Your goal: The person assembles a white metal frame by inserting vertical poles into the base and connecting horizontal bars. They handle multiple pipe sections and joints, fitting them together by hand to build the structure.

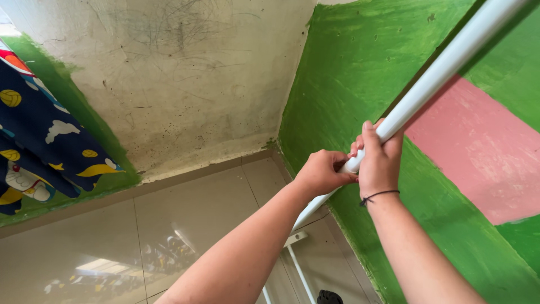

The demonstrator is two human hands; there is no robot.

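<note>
White pole (444,65) — smooth, slanted — gripped by right hand (381,160); left hand (322,171) fingers pinch its joint.

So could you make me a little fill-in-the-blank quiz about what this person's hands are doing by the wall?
1. Both hands grip a long ____ pole.
2. The right hand has a thin black ____ around its wrist.
3. The left hand holds the pole just ____ the right hand.
4. The wall behind the pole is green with a ____ patch.

Missing words: white; cord; below; pink
</note>
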